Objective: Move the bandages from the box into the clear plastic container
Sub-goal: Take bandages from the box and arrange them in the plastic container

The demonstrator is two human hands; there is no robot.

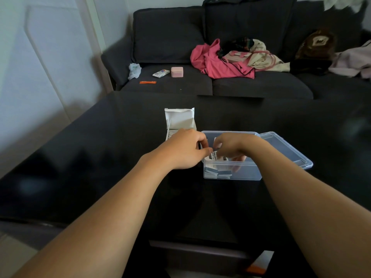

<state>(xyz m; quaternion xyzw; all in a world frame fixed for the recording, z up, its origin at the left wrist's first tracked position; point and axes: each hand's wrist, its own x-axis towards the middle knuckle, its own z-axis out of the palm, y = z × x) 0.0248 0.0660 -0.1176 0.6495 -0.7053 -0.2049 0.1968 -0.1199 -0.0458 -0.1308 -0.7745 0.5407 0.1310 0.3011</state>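
A white cardboard box stands open on the black table, flap up, with bandages showing inside. Just right of it sits the clear plastic container, its hinged lid lying open to the right. Several wrapped bandages lie on its floor. My left hand hovers between box and container, fingers curled, pinching bandages at the container's left rim. My right hand reaches down into the container, fingers curled on the same bandages; its fingertips show blurred through the plastic wall.
The glossy black table stretches wide on both sides. Behind it a dark sofa holds a pink garment, a bag, a small pink box, a packet and a plastic wrapper.
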